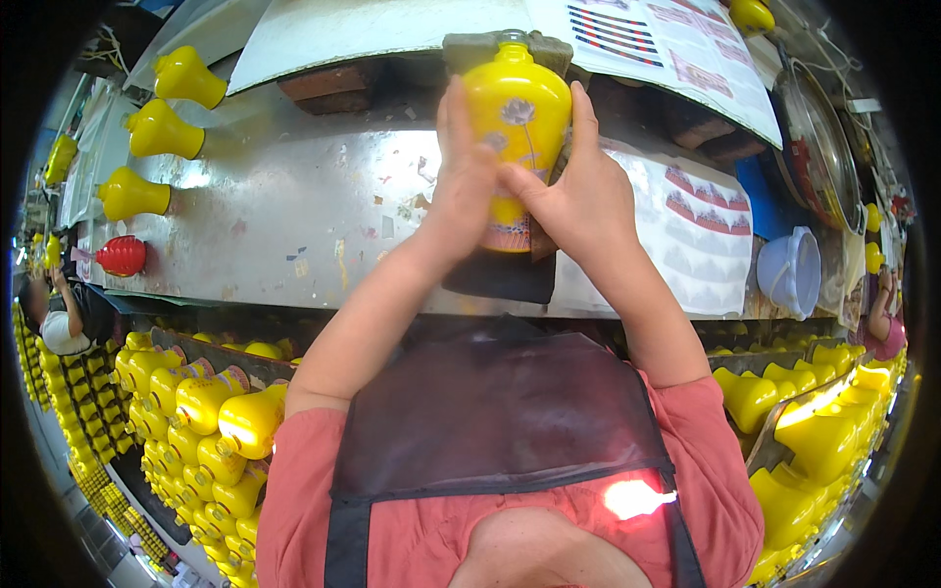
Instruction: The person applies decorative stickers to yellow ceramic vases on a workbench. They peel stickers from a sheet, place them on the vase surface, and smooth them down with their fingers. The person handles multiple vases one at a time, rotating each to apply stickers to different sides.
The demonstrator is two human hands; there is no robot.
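Note:
A glossy yellow vase [545,96] lies before me, its neck pointing away, on a dark padded rest [461,51]. Grey-purple lotus-flower prints and a patterned band near the foot decorate its surface. Against its left side lies my left hand [463,186], closed on the vase and slightly smeared by motion. My right hand [585,196] grips the right side, fingers along the edge and thumb across the front. The thumb meets the left hand's fingers over the lower body, hiding part of the decoration. A dark cloth [502,278] hangs below the foot.
Three yellow vases [165,129] and a red ribbed object [122,256] stand along the metal table's [333,196] left. Printed decal sheets [691,220] lie at right, near a pale blue bucket [789,272]. Racks of yellow vases [201,402] flank me. Other people [69,318] work farther off.

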